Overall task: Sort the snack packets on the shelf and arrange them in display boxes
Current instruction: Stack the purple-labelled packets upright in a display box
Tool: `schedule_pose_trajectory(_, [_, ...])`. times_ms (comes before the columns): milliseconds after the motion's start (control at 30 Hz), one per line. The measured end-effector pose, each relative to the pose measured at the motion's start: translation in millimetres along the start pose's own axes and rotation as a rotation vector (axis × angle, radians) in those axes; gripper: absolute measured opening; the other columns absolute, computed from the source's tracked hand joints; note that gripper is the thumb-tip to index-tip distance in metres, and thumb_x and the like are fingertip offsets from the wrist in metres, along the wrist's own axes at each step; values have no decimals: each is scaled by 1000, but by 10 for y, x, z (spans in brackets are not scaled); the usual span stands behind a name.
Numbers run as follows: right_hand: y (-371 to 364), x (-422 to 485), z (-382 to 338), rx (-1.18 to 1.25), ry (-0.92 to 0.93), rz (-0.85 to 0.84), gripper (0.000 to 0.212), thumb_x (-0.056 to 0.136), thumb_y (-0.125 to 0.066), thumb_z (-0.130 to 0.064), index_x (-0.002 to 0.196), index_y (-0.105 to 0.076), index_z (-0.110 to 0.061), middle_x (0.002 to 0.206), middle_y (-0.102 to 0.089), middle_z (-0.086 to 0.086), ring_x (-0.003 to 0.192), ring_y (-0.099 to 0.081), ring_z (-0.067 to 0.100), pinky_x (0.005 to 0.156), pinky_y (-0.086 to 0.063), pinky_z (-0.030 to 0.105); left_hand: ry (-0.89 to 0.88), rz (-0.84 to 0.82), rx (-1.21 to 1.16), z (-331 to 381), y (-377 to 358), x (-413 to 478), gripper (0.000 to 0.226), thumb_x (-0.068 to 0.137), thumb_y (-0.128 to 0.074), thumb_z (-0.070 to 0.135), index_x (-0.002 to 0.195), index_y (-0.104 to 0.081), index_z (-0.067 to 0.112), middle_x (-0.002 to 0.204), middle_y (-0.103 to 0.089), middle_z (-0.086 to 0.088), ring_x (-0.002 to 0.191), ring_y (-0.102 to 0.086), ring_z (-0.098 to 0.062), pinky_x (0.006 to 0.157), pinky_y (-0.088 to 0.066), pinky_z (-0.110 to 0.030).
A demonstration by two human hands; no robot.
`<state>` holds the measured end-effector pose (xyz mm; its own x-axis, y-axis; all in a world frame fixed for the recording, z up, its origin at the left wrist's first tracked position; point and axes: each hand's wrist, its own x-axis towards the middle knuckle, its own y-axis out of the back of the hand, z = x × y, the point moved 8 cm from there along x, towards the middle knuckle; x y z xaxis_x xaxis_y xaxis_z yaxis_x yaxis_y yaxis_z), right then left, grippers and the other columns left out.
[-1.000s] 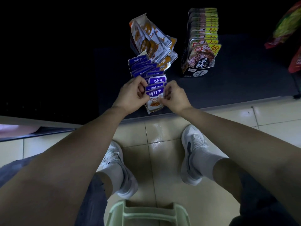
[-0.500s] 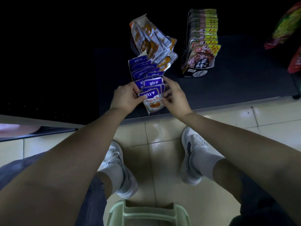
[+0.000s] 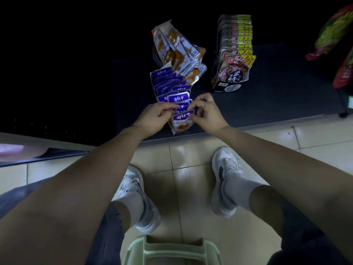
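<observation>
Both hands pinch the purple packets standing in their box at the front edge of the shelf. The left hand has curled fingers on their left edges, and the right hand nips the front one's right corner. Orange packets lie behind the box, and a black box stands behind it to the right.

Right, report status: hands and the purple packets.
Hands: left hand and right hand both pinching the front purple packets. Row standing in its display box. Nothing in the way; orange packets jumbled behind.
</observation>
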<state>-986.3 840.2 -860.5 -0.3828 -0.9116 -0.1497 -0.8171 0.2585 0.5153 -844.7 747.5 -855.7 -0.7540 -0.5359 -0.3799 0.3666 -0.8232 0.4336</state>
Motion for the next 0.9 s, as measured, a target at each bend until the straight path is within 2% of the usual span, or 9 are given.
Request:
schedule_pose_trajectory(100, [56, -26, 120, 174, -142, -105, 15, 82, -67, 8, 85, -61, -6, 110, -49, 13, 66, -58, 10, 56, -53, 17, -11, 29, 35, 30, 11, 15, 35, 97, -44, 5, 125, -61, 18, 114, -61, -1, 93, -56, -5, 79, -46, -18])
schedule_pose_trajectory(167, [5, -94, 172, 270, -215, -252, 22, 81, -63, 15, 79, -57, -6, 103, -61, 22, 71, -66, 11, 63, -56, 20, -44, 53, 104, 69, 31, 10, 35, 93, -52, 5, 124, -63, 17, 109, -63, 0, 87, -56, -3, 81, -46, -19])
schedule_pose_trajectory(267, [2, -159, 179, 276, -233, -378, 23, 77, -65, 19, 76, -58, -3, 96, -69, 15, 82, -70, 10, 74, -56, 20, -80, 44, 152, 107, 19, 6, 35, 91, -57, 3, 124, -61, 16, 103, -60, 2, 80, -55, -2, 77, -48, -21])
schedule_pose_trajectory(400, [144, -138, 157, 290, -220, -392, 24, 77, -64, 20, 72, -57, -2, 96, -70, 14, 89, -70, 14, 80, -56, 23, -101, 61, 189, 135, 32, 2, 34, 91, -58, 4, 122, -61, 16, 101, -58, 4, 85, -57, -8, 76, -50, -23])
schedule_pose_trajectory(533, [117, -204, 202, 251, -232, -428, 26, 78, -63, 21, 71, -57, -4, 101, -68, 18, 100, -67, 25, 88, -56, 30, -112, 73, 226, 107, 34, 4, 32, 90, -58, 4, 120, -61, 15, 104, -59, 1, 86, -58, -10, 74, -48, -22])
schedule_pose_trajectory(667, [100, -211, 170, 209, -242, -433, 19, 78, -68, 15, 78, -60, -3, 96, -70, 9, 89, -69, 11, 81, -55, 22, -128, 66, 265, 116, 18, -4, 32, 90, -60, 5, 120, -61, 17, 104, -58, 1, 86, -58, -11, 76, -51, -26])
schedule_pose_trajectory(800, [116, -162, 81, 119, -197, -337, 20, 73, -80, 2, 82, -64, -6, 87, -67, 3, 78, -65, 13, 78, -53, 29, -159, 111, 325, 165, 42, -6, 28, 90, -60, 9, 117, -62, 16, 105, -55, 1, 82, -54, -10, 73, -47, -23])
schedule_pose_trajectory(900, [27, -93, -15, -50, -114, -216, 23, 72, -82, -5, 81, -63, -13, 94, -54, -1, 72, -58, 11, 69, -50, 16, -146, 173, 337, 206, 103, -24, 17, 89, -62, 12, 104, -59, 16, 100, -56, 1, 80, -54, -10, 68, -48, -25])
